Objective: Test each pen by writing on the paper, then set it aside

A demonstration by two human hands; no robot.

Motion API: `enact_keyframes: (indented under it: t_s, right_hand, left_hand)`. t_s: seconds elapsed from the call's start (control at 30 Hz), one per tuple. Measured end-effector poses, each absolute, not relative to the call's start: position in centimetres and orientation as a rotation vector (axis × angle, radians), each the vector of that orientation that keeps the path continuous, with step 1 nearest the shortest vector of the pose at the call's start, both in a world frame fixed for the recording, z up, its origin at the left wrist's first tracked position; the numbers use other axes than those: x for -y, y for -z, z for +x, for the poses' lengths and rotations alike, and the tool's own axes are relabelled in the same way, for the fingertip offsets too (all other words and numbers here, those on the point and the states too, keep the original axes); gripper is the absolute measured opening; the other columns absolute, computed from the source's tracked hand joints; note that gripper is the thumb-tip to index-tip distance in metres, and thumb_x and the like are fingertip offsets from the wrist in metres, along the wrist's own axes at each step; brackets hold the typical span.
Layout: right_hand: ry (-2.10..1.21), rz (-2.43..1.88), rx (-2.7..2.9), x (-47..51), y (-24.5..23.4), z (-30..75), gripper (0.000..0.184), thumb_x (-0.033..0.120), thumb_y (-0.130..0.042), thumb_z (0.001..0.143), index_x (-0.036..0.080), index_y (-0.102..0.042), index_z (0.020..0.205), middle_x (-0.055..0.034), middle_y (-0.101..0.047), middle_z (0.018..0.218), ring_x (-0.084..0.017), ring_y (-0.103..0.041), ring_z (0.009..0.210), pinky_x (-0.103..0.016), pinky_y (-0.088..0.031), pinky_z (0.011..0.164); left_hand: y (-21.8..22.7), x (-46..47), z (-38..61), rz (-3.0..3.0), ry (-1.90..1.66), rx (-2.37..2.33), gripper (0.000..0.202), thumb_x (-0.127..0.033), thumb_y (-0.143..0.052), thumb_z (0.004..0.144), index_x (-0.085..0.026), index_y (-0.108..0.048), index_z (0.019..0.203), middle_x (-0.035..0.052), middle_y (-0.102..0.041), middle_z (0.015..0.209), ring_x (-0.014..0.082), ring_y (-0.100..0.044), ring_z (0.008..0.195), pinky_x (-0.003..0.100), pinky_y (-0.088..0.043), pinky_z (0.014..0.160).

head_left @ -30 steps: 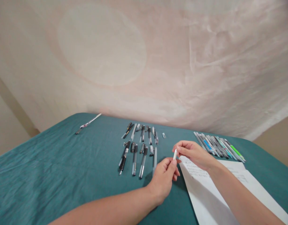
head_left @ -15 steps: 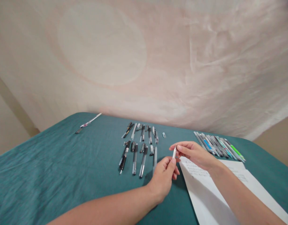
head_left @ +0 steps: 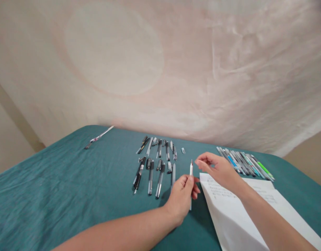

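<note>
My left hand point(head_left: 181, 195) is closed around a slim white pen point(head_left: 191, 170), which stands upright with its bare metal tip pointing up and its lower end showing beneath the fingers. Just right of that tip, my right hand point(head_left: 215, 169) hovers with loosely bent fingers, apart from the pen, and nothing shows in it. A small pale cap point(head_left: 183, 150) lies on the cloth beyond the hands. To the left are a front row of pens with their caps beside them, including a black pen point(head_left: 159, 181), and a similar back row with a grey pen point(head_left: 149, 146).
Handwritten white paper sheets point(head_left: 233, 216) lie under my right forearm. Behind them is a bunch of pens and markers point(head_left: 244, 163), one bright green. A long clear pen-like item point(head_left: 99, 137) lies far left on the green tablecloth point(head_left: 71, 184). A pale sheet point(head_left: 160, 69) hangs behind the table.
My right hand has come off the pen's tip and moved slightly right. In my left hand the pen now stands more upright, with more of its tip end showing.
</note>
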State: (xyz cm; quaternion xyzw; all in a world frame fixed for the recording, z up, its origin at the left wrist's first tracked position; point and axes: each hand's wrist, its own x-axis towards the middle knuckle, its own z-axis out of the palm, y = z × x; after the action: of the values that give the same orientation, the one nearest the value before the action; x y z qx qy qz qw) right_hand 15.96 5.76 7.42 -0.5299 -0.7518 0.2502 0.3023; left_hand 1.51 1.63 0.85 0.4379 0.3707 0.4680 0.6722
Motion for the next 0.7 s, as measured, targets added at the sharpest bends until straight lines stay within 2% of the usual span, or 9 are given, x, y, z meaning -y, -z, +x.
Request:
enact_keyframes:
  t_s: [0.07,0.13,0.23,0.4,0.57,0.7]
  right_hand:
    - [-0.506,-1.356,2.195,-4.9,-8.3,16.0,0.027,0.033,-0.044,0.088,0.023,-0.061,0.106,-0.0022,-0.066,0.077,-0.016,-0.06,0.069,-0.026,-0.043,0.062]
    - [-0.377,-1.275,2.415,-4.2,-8.8,15.9,0.03,0.025,-0.04,0.089,0.026,-0.058,0.113,-0.003,-0.068,0.085,-0.017,-0.061,0.076,-0.027,-0.044,0.069]
    - [-0.102,-1.187,2.621,-3.4,-8.6,15.3,0.03,0.016,-0.04,0.087,0.023,-0.062,0.106,-0.0059,-0.067,0.088,-0.019,-0.061,0.081,-0.03,-0.043,0.073]
    - [0.174,-1.201,2.71,-3.0,-7.7,14.1,0.023,0.008,-0.048,0.08,0.019,-0.065,0.09,-0.0052,-0.061,0.077,-0.018,-0.058,0.074,-0.03,-0.043,0.07]
    - [0.299,-1.148,2.662,-3.1,-6.4,15.3,0.024,0.007,-0.046,0.081,0.018,-0.061,0.097,-0.0075,-0.061,0.084,-0.02,-0.057,0.081,-0.033,-0.043,0.075]
    - [0.255,-1.24,2.531,-2.9,-5.7,18.2,0.023,0.012,-0.041,0.086,0.017,-0.058,0.101,-0.0091,-0.061,0.089,-0.022,-0.057,0.085,-0.035,-0.043,0.076]
  left_hand:
    - [-0.9,-1.7,1.6,0.976,-1.058,-0.824,0.043,-0.055,-0.043,0.081,-0.014,-0.052,0.084,-0.0024,-0.049,0.061,0.0092,-0.042,0.051,0.022,-0.032,0.051]
    - [-0.9,-1.6,1.6,0.989,-1.067,-0.809,0.043,-0.056,-0.042,0.081,-0.014,-0.051,0.083,-0.0024,-0.049,0.06,0.0091,-0.041,0.05,0.022,-0.031,0.051]
    - [-1.0,-1.6,1.5,1.033,-1.071,-0.794,0.043,-0.058,-0.041,0.081,-0.015,-0.049,0.078,-0.002,-0.049,0.06,0.0095,-0.042,0.05,0.022,-0.032,0.051]
    - [-1.0,-1.5,1.5,1.094,-1.047,-0.786,0.042,-0.057,-0.04,0.083,-0.017,-0.046,0.072,-0.0015,-0.049,0.061,0.0108,-0.043,0.052,0.023,-0.033,0.052]
    - [-1.1,-1.0,1.4,1.215,-0.976,-0.789,0.04,-0.049,-0.032,0.089,-0.017,-0.05,0.074,0.001,-0.053,0.066,0.0138,-0.049,0.059,0.025,-0.038,0.059]
    - [-1.8,-0.1,1.1,1.41,-0.936,-0.761,0.04,-0.042,-0.026,0.093,-0.016,-0.054,0.079,0.003,-0.056,0.072,0.0155,-0.052,0.067,0.026,-0.04,0.064]
